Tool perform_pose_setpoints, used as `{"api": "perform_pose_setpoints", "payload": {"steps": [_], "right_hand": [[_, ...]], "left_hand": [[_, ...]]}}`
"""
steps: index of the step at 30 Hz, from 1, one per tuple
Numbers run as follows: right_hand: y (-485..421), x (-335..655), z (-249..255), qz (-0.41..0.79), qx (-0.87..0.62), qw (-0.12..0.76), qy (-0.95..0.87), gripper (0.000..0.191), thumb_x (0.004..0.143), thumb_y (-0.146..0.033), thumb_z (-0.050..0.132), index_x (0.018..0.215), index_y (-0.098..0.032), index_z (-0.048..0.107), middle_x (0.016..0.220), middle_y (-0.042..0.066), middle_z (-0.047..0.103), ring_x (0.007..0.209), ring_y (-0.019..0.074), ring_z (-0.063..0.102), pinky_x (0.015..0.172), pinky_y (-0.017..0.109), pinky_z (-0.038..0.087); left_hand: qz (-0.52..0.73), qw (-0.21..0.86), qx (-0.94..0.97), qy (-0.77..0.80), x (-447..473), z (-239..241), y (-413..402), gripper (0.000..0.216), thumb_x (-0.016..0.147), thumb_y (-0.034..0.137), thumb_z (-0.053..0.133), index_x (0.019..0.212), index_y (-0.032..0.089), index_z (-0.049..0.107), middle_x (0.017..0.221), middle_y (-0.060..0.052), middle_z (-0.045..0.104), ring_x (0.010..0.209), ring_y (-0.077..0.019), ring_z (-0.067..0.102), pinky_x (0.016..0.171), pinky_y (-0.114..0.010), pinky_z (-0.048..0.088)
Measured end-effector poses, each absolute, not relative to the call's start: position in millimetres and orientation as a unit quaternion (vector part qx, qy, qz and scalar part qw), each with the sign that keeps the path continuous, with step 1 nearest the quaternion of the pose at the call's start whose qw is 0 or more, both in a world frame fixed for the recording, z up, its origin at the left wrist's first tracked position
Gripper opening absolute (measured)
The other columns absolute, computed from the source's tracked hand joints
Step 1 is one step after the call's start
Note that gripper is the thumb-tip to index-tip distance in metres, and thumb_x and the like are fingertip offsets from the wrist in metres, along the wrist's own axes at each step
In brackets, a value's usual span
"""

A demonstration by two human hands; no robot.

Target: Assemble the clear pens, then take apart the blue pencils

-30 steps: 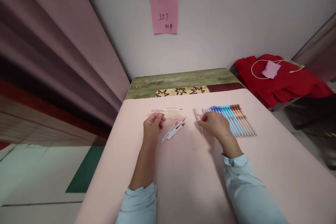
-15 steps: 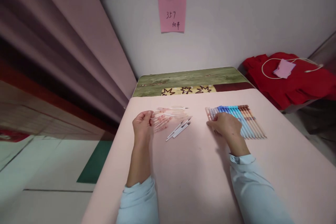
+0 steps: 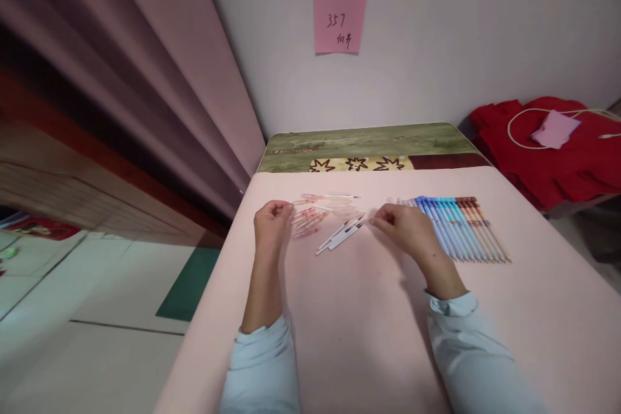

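My left hand (image 3: 272,223) is closed in a pinch at the left end of a loose pile of clear, pink-patterned pen barrels (image 3: 308,220). What its fingertips hold, if anything, is too small to tell. Several white pen refills with dark tips (image 3: 339,236) lie slantwise just right of that pile. Close to their dark ends is my right hand (image 3: 405,226), thumb and fingers pressed together; anything between them is hidden. Behind the right hand a neat row of pens (image 3: 458,229) runs from pale through blue and turquoise to brown, its left end partly covered.
A pink cover lies over the table (image 3: 359,323), whose green patterned far end (image 3: 349,142) shows. Red cloth (image 3: 543,174) with a white cable and pink paper slips (image 3: 555,129) is at the right. A curtain (image 3: 160,45) hangs at the left, and a pink note (image 3: 339,18) is on the wall.
My right hand has moved left from the row of pens toward the refills. The left hand stays by the barrels. The whole view has shifted slightly.
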State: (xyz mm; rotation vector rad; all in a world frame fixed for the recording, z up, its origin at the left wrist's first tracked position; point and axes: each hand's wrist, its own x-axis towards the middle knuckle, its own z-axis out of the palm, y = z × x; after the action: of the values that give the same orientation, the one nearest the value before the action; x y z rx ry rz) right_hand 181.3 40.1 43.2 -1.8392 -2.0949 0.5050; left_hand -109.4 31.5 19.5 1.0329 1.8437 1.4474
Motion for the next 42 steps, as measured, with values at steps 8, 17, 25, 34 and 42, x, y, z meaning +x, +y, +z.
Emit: {"api": "perform_pose_setpoints", "payload": {"steps": [8, 17, 25, 34, 42], "right_hand": [[35.6, 142.8, 11.1, 0.193, -0.468, 0.217, -0.835, 0.018, 0.09, -0.019, 0.06, 0.101, -0.025, 0.072, 0.104, 0.003, 0.071, 0.089, 0.0173, 0.064, 0.072, 0.027, 0.041], [33.7, 128.2, -9.6, 0.118, -0.402, 0.227, -0.879, 0.023, 0.096, -0.022, 0.055, 0.112, -0.027, 0.071, 0.114, 0.008, 0.068, 0.107, 0.0226, 0.056, 0.092, 0.038, 0.034], [33.7, 127.9, -2.6, 0.148, -0.422, 0.213, -0.869, 0.014, 0.093, -0.015, 0.056, 0.095, -0.021, 0.069, 0.104, 0.006, 0.07, 0.103, 0.0208, 0.057, 0.092, 0.035, 0.033], [34.0, 127.9, -6.5, 0.155, -0.414, 0.213, -0.871, 0.019, 0.094, -0.015, 0.055, 0.102, -0.023, 0.071, 0.106, 0.005, 0.07, 0.103, 0.02, 0.058, 0.093, 0.035, 0.032], [34.1, 126.9, -1.4, 0.146, -0.421, 0.203, -0.872, 0.014, 0.093, -0.016, 0.057, 0.095, -0.021, 0.07, 0.099, 0.005, 0.07, 0.099, 0.0201, 0.058, 0.091, 0.035, 0.033]], "left_hand": [[0.492, 0.287, 0.422, 0.706, -117.0, 20.4, 28.7, 0.02, 0.064, 0.034, 0.072, 0.07, 0.016, 0.065, 0.054, 0.006, 0.05, 0.05, -0.0075, 0.04, 0.052, -0.021, 0.032], [0.318, 0.295, 0.537, 0.724, -118.1, 26.4, 20.9, 0.014, 0.063, 0.03, 0.07, 0.066, 0.018, 0.065, 0.058, 0.003, 0.058, 0.055, -0.0122, 0.049, 0.053, -0.023, 0.034], [0.183, 0.277, 0.587, 0.739, -123.6, 39.2, 13.7, 0.015, 0.06, 0.026, 0.075, 0.067, 0.02, 0.063, 0.065, 0.002, 0.062, 0.063, -0.0144, 0.053, 0.056, -0.024, 0.034], [0.201, 0.185, 0.605, 0.748, -96.9, 45.2, 19.3, 0.01, 0.074, 0.027, 0.068, 0.07, 0.021, 0.061, 0.069, 0.002, 0.062, 0.067, -0.0152, 0.055, 0.061, -0.025, 0.036], [0.198, 0.077, 0.659, 0.722, -50.0, 18.4, 28.8, 0.009, 0.087, 0.027, 0.06, 0.09, 0.022, 0.067, 0.097, -0.008, 0.065, 0.096, -0.0238, 0.059, 0.079, -0.032, 0.043]]}}
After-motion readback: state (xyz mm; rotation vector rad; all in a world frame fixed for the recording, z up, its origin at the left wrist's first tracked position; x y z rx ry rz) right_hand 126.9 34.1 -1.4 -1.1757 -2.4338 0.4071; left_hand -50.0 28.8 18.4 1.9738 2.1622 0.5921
